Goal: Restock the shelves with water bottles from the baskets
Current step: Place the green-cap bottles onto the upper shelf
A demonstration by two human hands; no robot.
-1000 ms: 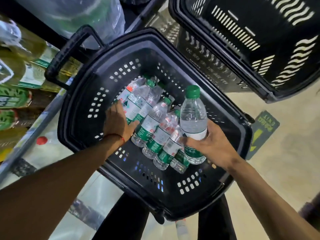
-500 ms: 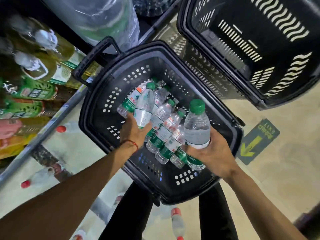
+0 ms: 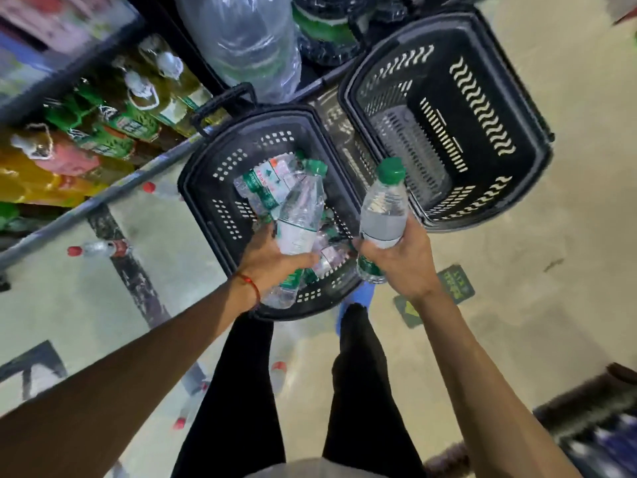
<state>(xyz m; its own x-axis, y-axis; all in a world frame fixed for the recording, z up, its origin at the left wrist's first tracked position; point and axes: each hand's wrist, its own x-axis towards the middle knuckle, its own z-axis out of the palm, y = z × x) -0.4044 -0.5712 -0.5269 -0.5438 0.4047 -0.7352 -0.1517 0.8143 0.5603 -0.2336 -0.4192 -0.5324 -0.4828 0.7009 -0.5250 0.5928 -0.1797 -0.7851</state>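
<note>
Holding two water bottles at once, a person stands over a black basket (image 3: 206, 174) on a shop floor; the left hand (image 3: 272, 260) wraps fingers and thumb round the labelled middle of one green-capped bottle (image 3: 300, 208), which tilts with its base low over the basket; the right hand (image 3: 403, 260) curls round the lower half of a second bottle (image 3: 382, 208), cap up, above the basket's right rim; more bottles (image 3: 265, 188) lie heaped on the basket floor; a second basket (image 3: 482, 108) stands just beside it on the right; a shelf rail (image 3: 103, 198) runs along the left. The step in hand appears to be the carry to the shelf; done well, each bottle should clear the rim before swinging left; a firm hold at the label, rather than on the thin upper wall, looks less likely to crush or slip; setting them down upright, one hand at a time, would probably guard against toppling neighbours.
</note>
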